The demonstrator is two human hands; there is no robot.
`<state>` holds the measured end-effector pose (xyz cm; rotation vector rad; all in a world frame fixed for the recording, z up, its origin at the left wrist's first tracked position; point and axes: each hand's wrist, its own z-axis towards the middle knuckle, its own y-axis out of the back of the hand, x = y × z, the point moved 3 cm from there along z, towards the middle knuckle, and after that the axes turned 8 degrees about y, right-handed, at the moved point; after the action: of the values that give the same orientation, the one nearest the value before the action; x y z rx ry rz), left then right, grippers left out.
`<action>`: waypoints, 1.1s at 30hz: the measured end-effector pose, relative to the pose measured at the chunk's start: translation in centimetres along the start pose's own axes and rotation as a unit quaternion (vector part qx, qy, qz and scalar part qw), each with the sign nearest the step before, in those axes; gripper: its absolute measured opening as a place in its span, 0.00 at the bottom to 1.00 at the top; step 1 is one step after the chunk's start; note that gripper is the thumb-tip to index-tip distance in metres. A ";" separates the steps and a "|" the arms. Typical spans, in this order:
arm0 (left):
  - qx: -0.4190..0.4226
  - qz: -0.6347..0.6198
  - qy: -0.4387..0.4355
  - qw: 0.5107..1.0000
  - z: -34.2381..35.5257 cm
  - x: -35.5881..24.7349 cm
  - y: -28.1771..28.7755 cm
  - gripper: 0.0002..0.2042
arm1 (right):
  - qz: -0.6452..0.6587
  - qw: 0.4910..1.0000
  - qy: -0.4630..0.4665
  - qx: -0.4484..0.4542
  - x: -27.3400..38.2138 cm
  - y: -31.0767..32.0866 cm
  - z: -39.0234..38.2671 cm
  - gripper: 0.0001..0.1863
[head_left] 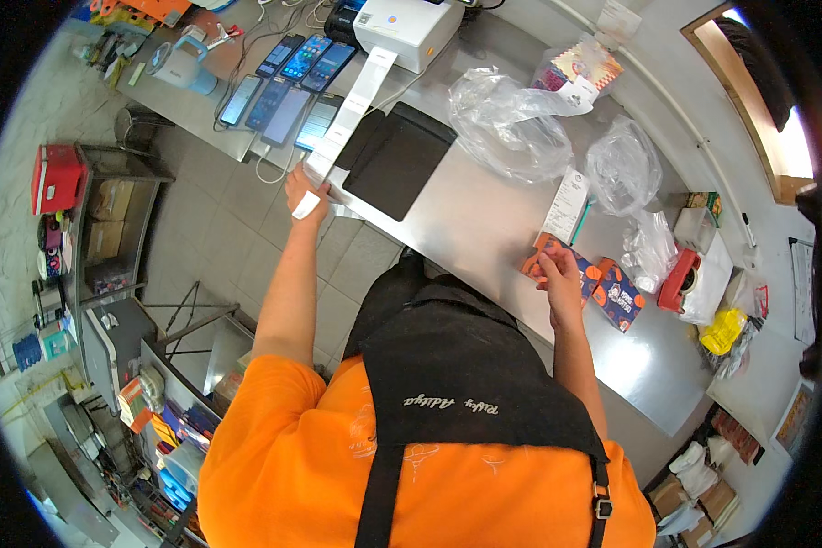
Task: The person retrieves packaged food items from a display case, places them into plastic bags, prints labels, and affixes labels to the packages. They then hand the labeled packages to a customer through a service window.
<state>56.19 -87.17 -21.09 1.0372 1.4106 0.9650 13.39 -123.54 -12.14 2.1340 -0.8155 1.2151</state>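
Note:
My left hand (307, 195) is at the front edge of the metal table, with its fingers closed on the lower end of a long white paper label strip (363, 95). The strip runs up to a white label printer (409, 35). A small white slip (306, 205) lies across the back of this hand. Over an orange and navy printed packet (571, 262) is my right hand (560, 279), fingers curled together; whether they grip it is hard to see. A second navy packet (618, 297) lies beside it, and a printed white slip (566, 205) just beyond.
Several phones (305, 57) with cables lie at the far left, near a light blue tumbler (181, 62). A black tray (400, 161) sits mid-table. Clear plastic bags (511, 123) are spread toward the back right, with a red tape dispenser (679, 281) at the right.

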 end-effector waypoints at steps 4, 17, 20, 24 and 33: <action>0.065 -0.036 0.016 0.997 1.7 1.7 -1.2 0.47 | -0.020 0.999 0.013 0.036 0.3 -6.2 0.4 0.12; 0.406 -0.375 0.068 0.831 -0.3 6.4 7.7 0.19 | -0.028 0.986 0.039 0.160 2.1 -20.1 3.9 0.09; 0.436 -0.393 0.091 0.804 -2.1 8.8 10.6 0.20 | -0.028 0.988 0.021 0.152 1.4 -20.7 4.5 0.09; 0.492 -0.363 0.096 0.785 -4.8 13.1 12.0 0.21 | -0.059 0.986 0.025 0.152 -0.3 -20.5 4.5 0.08; 0.478 -0.277 0.163 0.818 -11.6 25.8 5.4 0.19 | -0.375 0.889 0.243 -0.100 -0.6 -2.2 1.7 0.25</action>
<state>44.16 -61.03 -22.33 1.0487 2.4186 -0.0819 15.63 -123.12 -13.75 1.6034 0.1170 1.0854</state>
